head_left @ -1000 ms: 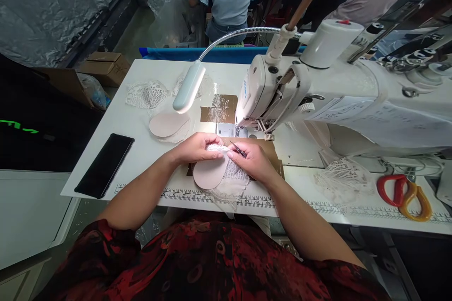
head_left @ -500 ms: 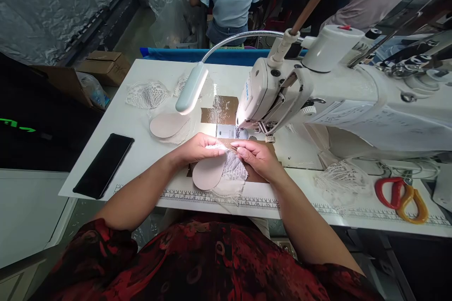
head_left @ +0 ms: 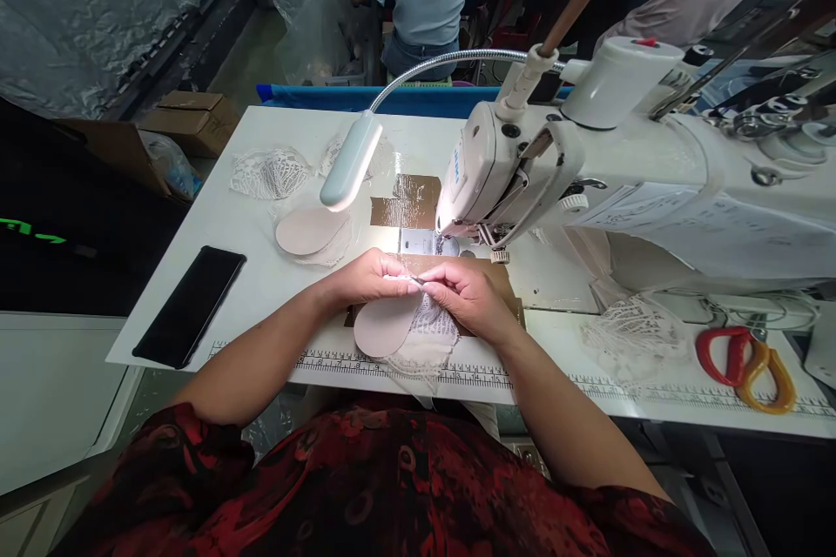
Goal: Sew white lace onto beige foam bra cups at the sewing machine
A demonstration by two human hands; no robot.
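My left hand is closed on the top edge of a beige foam cup that lies on the white table in front of the sewing machine. White lace fabric sits under and beside the cup. My right hand pinches the same top edge of the lace, fingertips nearly touching the left hand's. A thin dark tool tip shows between the fingers; I cannot make out what it is.
A gooseneck lamp hangs over the work. More foam cups and lace pieces lie at the back left, a black phone at the left, red and orange scissors at the right. Other people sit beyond the table.
My right hand has slid left toward the left hand, and its fingers now pinch at the cup's top edge. The small dark tool that stuck out is now almost hidden.
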